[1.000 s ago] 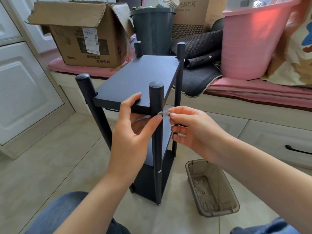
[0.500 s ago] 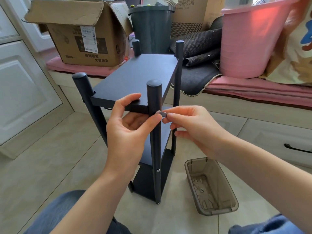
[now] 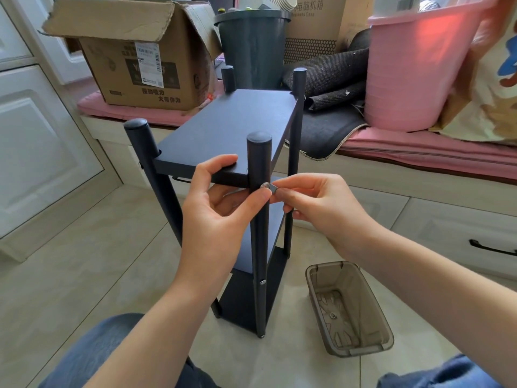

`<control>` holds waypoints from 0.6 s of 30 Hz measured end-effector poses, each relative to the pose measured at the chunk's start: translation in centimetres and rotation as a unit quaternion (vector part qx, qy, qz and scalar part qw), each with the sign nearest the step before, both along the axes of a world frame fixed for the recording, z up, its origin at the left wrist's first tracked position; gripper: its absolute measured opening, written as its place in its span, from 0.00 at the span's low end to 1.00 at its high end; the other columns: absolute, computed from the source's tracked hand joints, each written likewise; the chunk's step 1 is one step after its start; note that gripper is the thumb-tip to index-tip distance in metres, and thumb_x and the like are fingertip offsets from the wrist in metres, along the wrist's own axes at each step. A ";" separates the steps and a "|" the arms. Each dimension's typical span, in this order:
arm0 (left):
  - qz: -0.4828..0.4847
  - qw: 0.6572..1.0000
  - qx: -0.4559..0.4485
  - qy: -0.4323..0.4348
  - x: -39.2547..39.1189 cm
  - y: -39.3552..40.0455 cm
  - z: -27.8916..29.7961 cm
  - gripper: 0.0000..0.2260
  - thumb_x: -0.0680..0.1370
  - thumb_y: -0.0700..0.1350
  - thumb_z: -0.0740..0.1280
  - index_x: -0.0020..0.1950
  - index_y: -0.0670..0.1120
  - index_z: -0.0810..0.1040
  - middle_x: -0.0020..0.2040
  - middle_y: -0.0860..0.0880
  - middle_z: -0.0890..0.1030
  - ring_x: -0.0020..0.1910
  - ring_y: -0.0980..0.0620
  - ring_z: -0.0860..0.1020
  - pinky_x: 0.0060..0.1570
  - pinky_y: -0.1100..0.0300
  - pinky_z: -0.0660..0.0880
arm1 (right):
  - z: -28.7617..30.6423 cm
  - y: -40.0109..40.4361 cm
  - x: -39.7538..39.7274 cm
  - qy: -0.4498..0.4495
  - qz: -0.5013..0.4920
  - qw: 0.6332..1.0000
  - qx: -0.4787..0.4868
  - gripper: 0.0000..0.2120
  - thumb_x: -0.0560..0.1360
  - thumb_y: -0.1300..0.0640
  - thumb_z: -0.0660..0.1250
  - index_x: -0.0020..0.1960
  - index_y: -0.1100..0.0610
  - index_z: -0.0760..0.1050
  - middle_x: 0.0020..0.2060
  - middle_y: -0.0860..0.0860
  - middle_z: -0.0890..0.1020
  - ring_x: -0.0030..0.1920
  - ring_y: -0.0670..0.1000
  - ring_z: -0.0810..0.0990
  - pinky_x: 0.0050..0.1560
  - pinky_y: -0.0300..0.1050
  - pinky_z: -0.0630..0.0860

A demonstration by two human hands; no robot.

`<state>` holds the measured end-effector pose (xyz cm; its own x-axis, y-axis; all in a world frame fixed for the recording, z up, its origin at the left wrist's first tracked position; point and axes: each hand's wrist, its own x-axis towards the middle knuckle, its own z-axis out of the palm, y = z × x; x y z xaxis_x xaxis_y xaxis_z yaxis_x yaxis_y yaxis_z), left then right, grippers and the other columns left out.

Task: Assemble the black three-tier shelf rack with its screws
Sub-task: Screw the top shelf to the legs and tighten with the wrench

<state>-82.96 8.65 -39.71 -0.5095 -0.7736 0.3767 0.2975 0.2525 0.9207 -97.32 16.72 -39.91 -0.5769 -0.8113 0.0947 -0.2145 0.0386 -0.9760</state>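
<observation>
Mid-frame, the black three-tier rack (image 3: 223, 130) is standing upright; your left hand (image 3: 221, 208) is gripping its top shelf, your right hand (image 3: 316, 205) pinching a small metal tool (image 3: 273, 187) against the front post's screw (image 3: 264, 185).

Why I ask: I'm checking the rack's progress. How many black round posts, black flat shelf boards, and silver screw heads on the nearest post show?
Black round posts: 4
Black flat shelf boards: 3
Silver screw heads on the nearest post: 2
Total: 9

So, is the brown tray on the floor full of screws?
No, the tray holds only one small metal piece that I can see; the rest of its bottom is bare.
</observation>
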 end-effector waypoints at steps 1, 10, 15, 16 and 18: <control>0.001 1.000 0.002 0.002 0.0 0.0 0.0 0.22 0.69 0.49 0.76 0.61 0.57 0.75 0.50 0.56 0.86 0.51 0.54 0.86 0.50 0.70 0.78 | -0.1 -0.1 0.1 -0.005 -0.002 1.000 -0.007 0.07 0.79 0.59 0.69 0.48 0.49 0.83 0.40 0.45 0.87 0.36 0.39 0.79 0.38 0.34 0.76; -0.011 0.999 0.026 0.020 -0.1 0.0 0.0 0.23 0.68 0.46 0.77 0.61 0.53 0.75 0.50 0.54 0.86 0.51 0.53 0.86 0.50 0.70 0.78 | -0.1 -0.5 -0.3 -0.037 0.017 0.999 -0.019 0.08 0.79 0.59 0.69 0.46 0.48 0.85 0.40 0.47 0.87 0.38 0.42 0.80 0.39 0.37 0.76; -0.017 0.999 0.027 0.013 0.0 0.0 -0.2 0.25 0.68 0.47 0.77 0.62 0.54 0.75 0.51 0.51 0.86 0.53 0.49 0.85 0.53 0.65 0.79 | 0.1 -0.5 -0.5 0.007 0.026 1.000 0.005 0.07 0.79 0.59 0.69 0.48 0.48 0.84 0.40 0.44 0.87 0.39 0.41 0.80 0.39 0.35 0.75; -0.017 0.999 0.027 0.013 0.0 -0.1 -0.2 0.24 0.68 0.47 0.77 0.62 0.54 0.75 0.51 0.52 0.86 0.53 0.49 0.85 0.53 0.65 0.79 | 0.1 -0.4 -0.5 0.013 0.027 1.000 0.005 0.07 0.79 0.59 0.69 0.48 0.48 0.84 0.40 0.44 0.87 0.39 0.41 0.80 0.38 0.34 0.75; -0.015 0.999 0.027 0.013 0.0 -0.1 -0.2 0.24 0.68 0.47 0.77 0.62 0.55 0.75 0.51 0.52 0.86 0.53 0.49 0.85 0.53 0.66 0.79 | 0.3 -0.4 -0.5 0.022 0.028 0.999 0.000 0.08 0.79 0.59 0.69 0.47 0.47 0.84 0.40 0.44 0.87 0.39 0.40 0.81 0.38 0.33 0.76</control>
<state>-82.99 8.57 -39.91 -0.5235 -0.7775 0.3484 0.3291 0.1927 0.9244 -97.79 16.37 -39.61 -0.5261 -0.8422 0.1181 -0.2583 0.0260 -0.9657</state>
